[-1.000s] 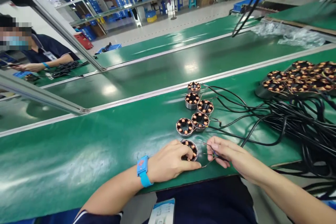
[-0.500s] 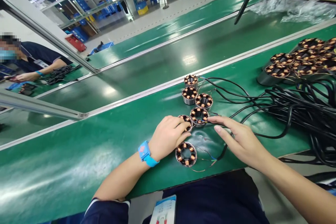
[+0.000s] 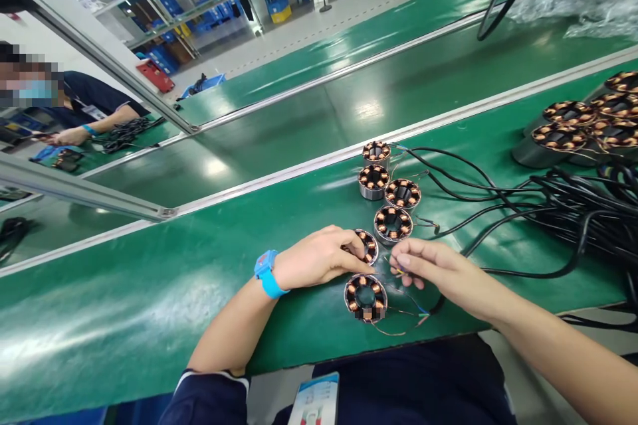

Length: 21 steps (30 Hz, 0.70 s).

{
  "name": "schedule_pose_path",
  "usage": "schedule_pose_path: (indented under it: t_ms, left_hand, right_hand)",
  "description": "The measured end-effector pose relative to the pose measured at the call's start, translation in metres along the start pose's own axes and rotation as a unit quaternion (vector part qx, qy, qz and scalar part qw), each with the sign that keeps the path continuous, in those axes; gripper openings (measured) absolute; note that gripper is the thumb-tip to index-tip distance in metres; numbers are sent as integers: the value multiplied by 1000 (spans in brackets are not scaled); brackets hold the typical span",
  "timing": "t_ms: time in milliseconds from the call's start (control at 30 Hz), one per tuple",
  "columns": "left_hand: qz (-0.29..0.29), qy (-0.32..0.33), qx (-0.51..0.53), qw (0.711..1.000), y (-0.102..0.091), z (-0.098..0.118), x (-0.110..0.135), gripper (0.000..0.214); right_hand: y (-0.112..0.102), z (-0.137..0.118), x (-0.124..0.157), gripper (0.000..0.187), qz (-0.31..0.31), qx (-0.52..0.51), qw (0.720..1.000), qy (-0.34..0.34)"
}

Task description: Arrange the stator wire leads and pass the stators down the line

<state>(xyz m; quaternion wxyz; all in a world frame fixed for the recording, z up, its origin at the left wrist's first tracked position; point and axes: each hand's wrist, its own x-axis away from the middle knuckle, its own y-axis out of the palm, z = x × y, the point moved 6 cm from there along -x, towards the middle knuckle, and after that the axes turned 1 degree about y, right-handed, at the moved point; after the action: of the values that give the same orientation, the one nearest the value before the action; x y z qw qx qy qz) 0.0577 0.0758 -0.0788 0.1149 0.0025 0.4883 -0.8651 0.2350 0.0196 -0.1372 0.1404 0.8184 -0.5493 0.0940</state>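
Observation:
My left hand (image 3: 323, 257), with a blue strap on its wrist, has its fingers curled over a motor stator (image 3: 369, 246) with copper windings. The hand covers that stator's left part. Thin wires (image 3: 401, 271), one of them yellow, are pinched in the fingertips of my right hand (image 3: 431, 264), just right of that stator. Nearer to me lies another stator (image 3: 353, 291), its thin leads running right to the coloured ends of a black cable (image 3: 436, 306). Just beyond my hands stands a stator (image 3: 393, 240), with several more behind it.
Black cables (image 3: 558, 212) lie heaped at the right, beside a cluster of stators (image 3: 541, 156). A metal rail (image 3: 269, 184) runs along the bench's far side. At far left, a co-worker's hand (image 3: 72, 137) is beside dark cables. Clear plastic (image 3: 543, 5) lies at the back right.
My right hand has drawn back from the stator beyond and now pinches thin wires nearer to me. My left hand stays on its stator, thumb stretched further right. The view has shifted slightly.

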Motion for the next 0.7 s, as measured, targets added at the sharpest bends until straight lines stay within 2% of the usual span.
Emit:
schedule_pose_path:
  t_ms: [67, 133, 333, 467, 533, 633, 667, 700]
  left_hand:
    - [-3, -3, -3, 1000, 1, 1, 0, 32]
    - [-8, -9, -7, 1000, 2, 1, 0, 31]
    - [-24, -23, -2, 999, 0, 2, 1, 28]
    - [-4, -38, 83, 996, -11, 4, 2, 26]
    - [47, -62, 117, 990, -19, 2, 0, 24]
    - [124, -92, 65, 986, -28, -2, -10, 19]
    - [132, -91, 34, 986, -27, -2, -18, 18]
    - [131, -85, 5, 988, -25, -3, -27, 17]
  right_hand:
    - [-3, 3, 0, 46, 53, -79, 995, 9]
    - [-4, 6, 1, 47, 71, -116, 991, 16]
    - [2, 9, 2, 46, 10, -86, 996, 4]
    - [-5, 1, 11, 45, 19, -38, 999, -22]
    - [-23, -9, 19, 42, 98, 12, 993, -61]
    - [-64, -24, 35, 38, 295, 86, 944, -123]
    - [-75, -27, 37, 39, 335, 102, 927, -133]
    - [-83, -29, 36, 42, 351, 116, 919, -136]
